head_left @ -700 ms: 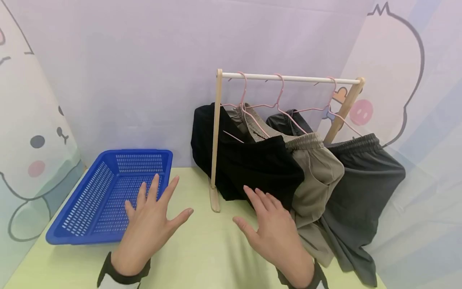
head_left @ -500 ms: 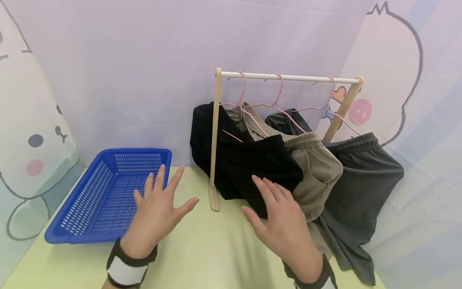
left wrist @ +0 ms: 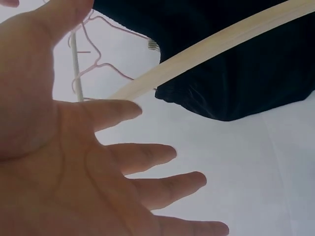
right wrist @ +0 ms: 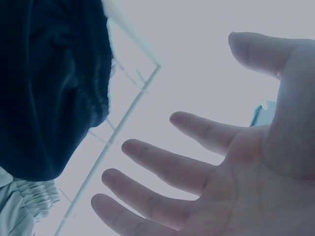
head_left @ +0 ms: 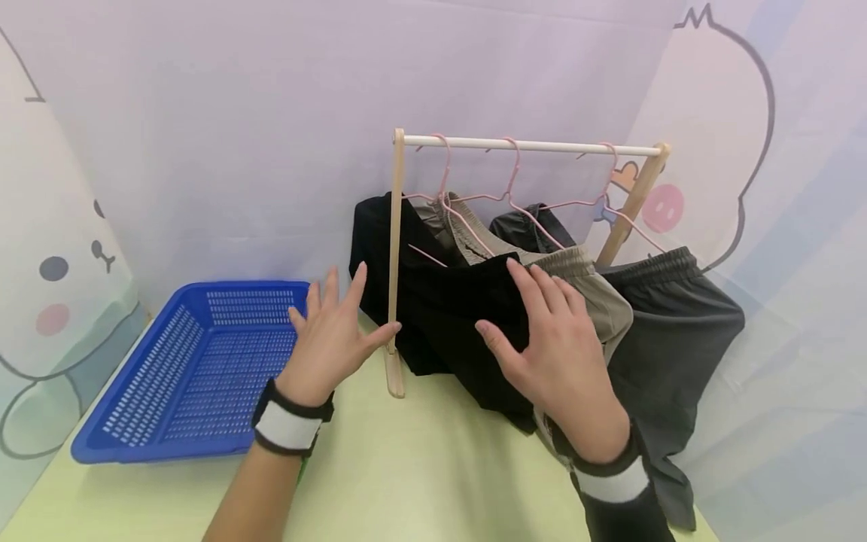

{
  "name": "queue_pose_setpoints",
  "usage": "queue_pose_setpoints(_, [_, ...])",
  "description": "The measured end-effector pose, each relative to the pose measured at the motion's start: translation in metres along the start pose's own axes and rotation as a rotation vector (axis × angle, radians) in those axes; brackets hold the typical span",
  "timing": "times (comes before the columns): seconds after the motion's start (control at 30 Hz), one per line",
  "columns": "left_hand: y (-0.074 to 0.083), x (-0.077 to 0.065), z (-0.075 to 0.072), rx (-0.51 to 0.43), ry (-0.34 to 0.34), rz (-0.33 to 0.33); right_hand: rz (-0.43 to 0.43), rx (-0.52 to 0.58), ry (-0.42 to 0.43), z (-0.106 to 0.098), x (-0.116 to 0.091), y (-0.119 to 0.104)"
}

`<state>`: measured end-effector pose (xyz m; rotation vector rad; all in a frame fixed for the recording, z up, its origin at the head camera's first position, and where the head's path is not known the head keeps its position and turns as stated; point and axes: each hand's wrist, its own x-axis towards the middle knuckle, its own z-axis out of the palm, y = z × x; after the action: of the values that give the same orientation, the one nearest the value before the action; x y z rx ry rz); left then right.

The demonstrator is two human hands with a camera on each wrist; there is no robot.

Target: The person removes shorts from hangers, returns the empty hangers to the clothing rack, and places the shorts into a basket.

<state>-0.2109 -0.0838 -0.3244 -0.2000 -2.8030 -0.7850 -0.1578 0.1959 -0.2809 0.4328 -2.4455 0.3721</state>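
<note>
A small wooden rack (head_left: 395,248) with a white rod (head_left: 555,145) carries three garments on pink hangers (head_left: 512,177). Nearest is a black garment (head_left: 447,309), then beige shorts (head_left: 576,263) with a gathered waist, then dark grey shorts (head_left: 684,324). My left hand (head_left: 328,342), fingers spread, is beside the rack's near post, overlapping the basket's right edge in the head view. In the left wrist view its palm (left wrist: 74,172) faces the post and black cloth. My right hand (head_left: 558,346) is in front of the black and beige garments, fingers extended; the right wrist view shows nothing in its palm (right wrist: 231,191).
A blue perforated basket (head_left: 196,444) stands at the left on the pale yellow-green table (head_left: 406,482). Behind everything hangs a light curtain (head_left: 237,135) printed with cartoon animals. The rack's wooden foot (head_left: 395,376) rests on the table near the left hand.
Both hands have moved forward and to the right, the left from over the basket to the rack's post, the right up along the black garment. The view has shifted slightly; the garments hang as before.
</note>
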Motion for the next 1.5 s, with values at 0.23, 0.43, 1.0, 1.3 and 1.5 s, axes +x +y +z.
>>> queue_pose_setpoints(0.23, [0.007,0.037,0.018,-0.088,-0.036,-0.014,0.084,-0.022,-0.13,0.008,0.029,0.016])
queue_pose_setpoints(0.43, [-0.003,0.062,0.044,-0.244,-0.008,-0.025,0.186,0.002,-0.237,0.017,0.045,0.022])
queue_pose_setpoints(1.0, [-0.018,0.106,0.084,-0.666,0.23,0.026,0.185,-0.038,-0.147,0.039,0.057,0.034])
queue_pose_setpoints(1.3, [-0.019,0.112,0.091,-0.67,0.26,0.007,0.149,-0.077,-0.115,0.045,0.056,0.038])
queue_pose_setpoints(1.5, [-0.02,0.116,0.094,-0.641,0.267,0.02,0.092,-0.075,-0.073,0.05,0.054,0.043])
